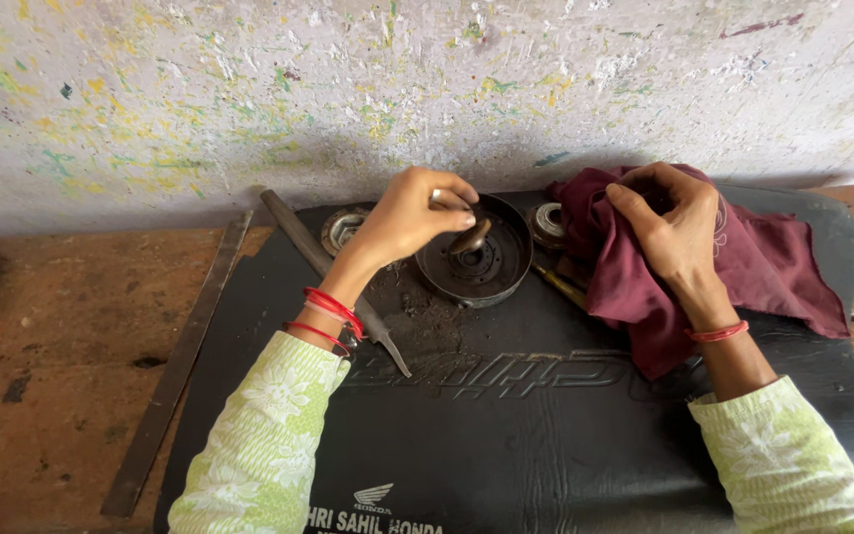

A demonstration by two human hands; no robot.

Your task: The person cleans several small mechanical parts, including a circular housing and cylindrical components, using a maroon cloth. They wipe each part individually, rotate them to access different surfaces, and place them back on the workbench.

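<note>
Head view: white-lettered black mat [546,435] (lower edge)

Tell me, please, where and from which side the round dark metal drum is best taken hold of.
Probably the raised outer rim of the round dark metal drum, on its near-right side. It lies flat and open upward on the black mat, so the rim offers an edge to pinch from above. The left hand holds a small part over the centre, and the maroon cloth crowds the right.

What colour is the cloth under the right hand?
The cloth gripped by the right hand is dark maroon, seen clearly in the head view.
</note>
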